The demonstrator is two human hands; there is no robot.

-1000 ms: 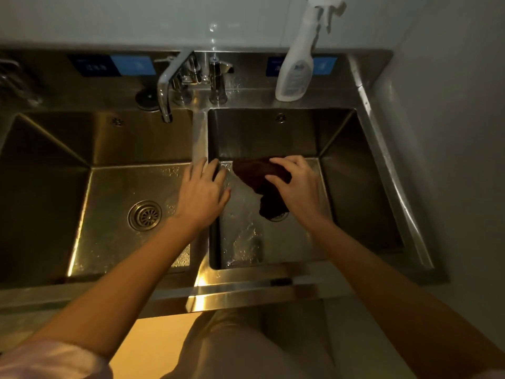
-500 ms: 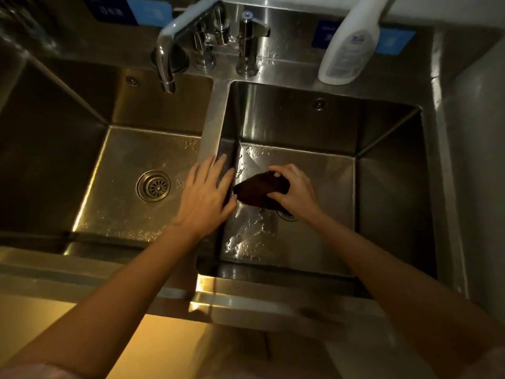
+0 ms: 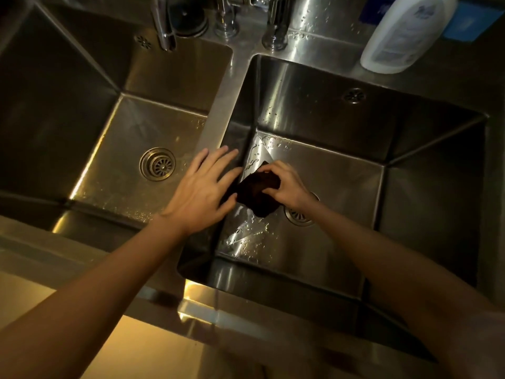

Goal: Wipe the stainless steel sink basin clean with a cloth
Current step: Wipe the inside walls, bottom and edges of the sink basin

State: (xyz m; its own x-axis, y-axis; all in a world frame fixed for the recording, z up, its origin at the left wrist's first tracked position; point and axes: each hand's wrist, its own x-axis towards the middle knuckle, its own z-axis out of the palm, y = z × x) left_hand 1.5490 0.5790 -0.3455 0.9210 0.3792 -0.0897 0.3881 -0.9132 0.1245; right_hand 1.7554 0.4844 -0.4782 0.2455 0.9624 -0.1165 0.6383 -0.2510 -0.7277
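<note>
A double stainless steel sink fills the view. Inside the right basin (image 3: 341,187), my right hand (image 3: 287,187) grips a bunched dark brown cloth (image 3: 257,195) against the wet floor near the left wall. Its wrist partly hides the right drain (image 3: 297,216). Water drops shine on the basin floor around the cloth. My left hand (image 3: 205,190) lies flat with straight, spread fingers on the divider (image 3: 218,105) between the two basins, holding nothing.
The left basin (image 3: 82,105) has a round drain (image 3: 158,164). At the back stand a faucet spout (image 3: 164,23), tap handles (image 3: 276,23) and a white spray bottle (image 3: 404,34) on the ledge. The sink's front rim (image 3: 246,315) runs below my arms.
The camera has moved closer and tilted down over the right basin. My right hand has slid the cloth slightly left toward the divider wall. My left hand stays on the divider.
</note>
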